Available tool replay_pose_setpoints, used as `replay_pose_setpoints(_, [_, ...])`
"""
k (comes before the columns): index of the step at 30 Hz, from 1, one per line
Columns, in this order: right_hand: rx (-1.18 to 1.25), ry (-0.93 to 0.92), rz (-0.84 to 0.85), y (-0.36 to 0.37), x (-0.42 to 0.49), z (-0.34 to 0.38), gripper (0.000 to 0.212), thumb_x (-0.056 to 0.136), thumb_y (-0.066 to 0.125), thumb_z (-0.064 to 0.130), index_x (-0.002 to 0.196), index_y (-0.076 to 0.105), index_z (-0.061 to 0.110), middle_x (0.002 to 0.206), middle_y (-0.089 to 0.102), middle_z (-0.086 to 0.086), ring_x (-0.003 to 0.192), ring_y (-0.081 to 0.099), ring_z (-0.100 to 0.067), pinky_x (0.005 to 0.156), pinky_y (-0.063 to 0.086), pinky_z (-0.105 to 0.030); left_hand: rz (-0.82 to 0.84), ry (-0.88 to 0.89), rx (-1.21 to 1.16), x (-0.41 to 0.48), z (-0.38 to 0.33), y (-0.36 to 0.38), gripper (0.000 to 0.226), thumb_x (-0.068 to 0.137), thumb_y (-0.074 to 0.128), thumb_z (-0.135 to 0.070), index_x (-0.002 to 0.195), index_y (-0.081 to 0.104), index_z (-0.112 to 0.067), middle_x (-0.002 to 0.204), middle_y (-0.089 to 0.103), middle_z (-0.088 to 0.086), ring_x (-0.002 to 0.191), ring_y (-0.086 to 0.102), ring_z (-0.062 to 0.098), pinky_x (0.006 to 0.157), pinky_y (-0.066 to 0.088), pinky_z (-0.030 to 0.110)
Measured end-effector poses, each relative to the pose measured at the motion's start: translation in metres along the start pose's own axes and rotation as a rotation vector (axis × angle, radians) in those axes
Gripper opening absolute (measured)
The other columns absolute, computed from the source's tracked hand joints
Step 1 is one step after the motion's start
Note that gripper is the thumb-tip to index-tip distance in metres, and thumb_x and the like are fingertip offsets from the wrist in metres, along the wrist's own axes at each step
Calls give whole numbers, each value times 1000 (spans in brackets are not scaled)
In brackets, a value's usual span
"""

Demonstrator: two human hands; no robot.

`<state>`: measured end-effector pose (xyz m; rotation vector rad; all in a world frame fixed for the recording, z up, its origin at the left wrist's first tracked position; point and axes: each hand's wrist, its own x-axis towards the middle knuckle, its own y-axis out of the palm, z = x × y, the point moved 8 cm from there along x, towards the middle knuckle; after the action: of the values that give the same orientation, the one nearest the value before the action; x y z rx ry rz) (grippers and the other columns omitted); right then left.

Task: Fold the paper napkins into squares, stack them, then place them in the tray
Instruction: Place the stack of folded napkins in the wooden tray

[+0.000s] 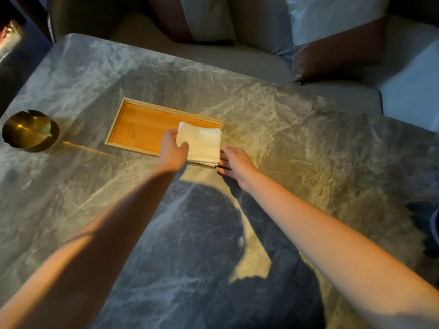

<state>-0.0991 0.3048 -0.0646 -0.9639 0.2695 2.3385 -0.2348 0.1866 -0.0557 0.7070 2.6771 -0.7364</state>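
Grey veined stone fills most of the frame: the counter [285, 138] I am leaning over, lit warm from one side, with my own shadow lying dark across its lower middle. Beyond its far edge, along the top of the frame, sit pale upholstered seats [249, 65] with a brown leather cushion [332, 60] at the upper right.

Both my bare forearms reach in from the bottom corners and meet just above the centre of the frame. There a shallow wooden tray [140, 127] lies flat on the counter, a long rectangle set at a slight angle, its left part bare.

At the tray's right end is the stack of folded napkins [202, 143], a white square several layers thick. Its far part lies over the tray and its near corner comes out past the tray's near rim; I cannot tell whether it is resting down fully.

My left hand [172, 150] holds the stack's left edge, thumb on top and fingers curled at the far side. My right hand [235, 162] is at the stack's near right corner, fingers loosely spread and touching the layered edges, not closed around them.

At the left edge of the frame stands a round brass bowl [29, 130], well apart from the tray.
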Motion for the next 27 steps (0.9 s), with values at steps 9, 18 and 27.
replay_pose_setpoints(9, [-54, -71, -75, -6, 0, 0, 29, 103, 33, 24, 89, 58, 20, 89, 64, 3, 76, 59, -9, 68, 42, -26, -44, 105, 52, 3, -7, 0, 46, 87, 47, -2, 132, 40, 0, 130, 50, 18, 121, 47, 29, 105, 40, 46])
replay_pose_setpoints(18, [-245, -165, -4, 13, -5, 19, 46, 102, 34, 28, 119, 48, -13, 94, 52, -13, 92, 54, -34, 82, 40, -35, -7, 34, -62, 8, -7, 3, 50, 93, 44, -8, 140, 29, -7, 141, 43, 13, 128, 42, 25, 108, 36, 39])
replay_pose_setpoints(27, [-322, -147, -7, 7, -8, 3, 43, 102, 32, 25, 116, 53, -10, 99, 55, -27, 81, 63, -23, 74, 41, -28, -39, -51, -154, 8, 6, 0, 52, 94, 45, -14, 143, 26, -12, 145, 39, 12, 132, 40, 24, 109, 36, 37])
